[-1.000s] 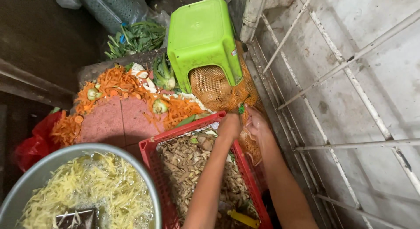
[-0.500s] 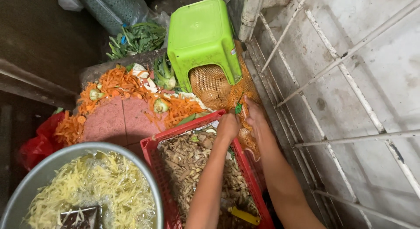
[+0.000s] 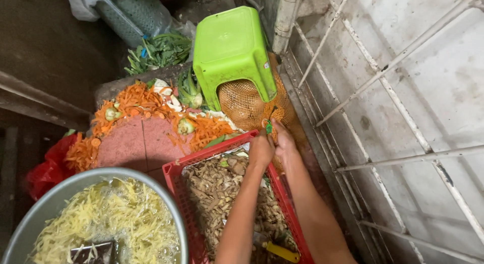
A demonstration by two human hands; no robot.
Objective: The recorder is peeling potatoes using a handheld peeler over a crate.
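Note:
My left hand (image 3: 261, 149) and my right hand (image 3: 284, 142) meet at the far right corner of a red plastic basket (image 3: 177, 169) full of brown peelings. Both hands grip the gathered neck of an orange mesh sack (image 3: 248, 103) holding round yellowish vegetables, where a small green tie (image 3: 269, 127) shows. The sack lies under a lime green plastic stool (image 3: 232, 47). My fingers are closed on the mesh.
Carrot peelings and vegetable trimmings (image 3: 146, 105) lie heaped on a reddish tiled slab. A large metal bowl (image 3: 176, 213) of shredded yellow strips in water sits at bottom left. A yellow-handled peeler (image 3: 279, 252) lies in the basket. White metal bars (image 3: 403, 158) stand at right.
Both hands have stayed at the sack's neck, shifting slightly toward it. The view has moved a little closer.

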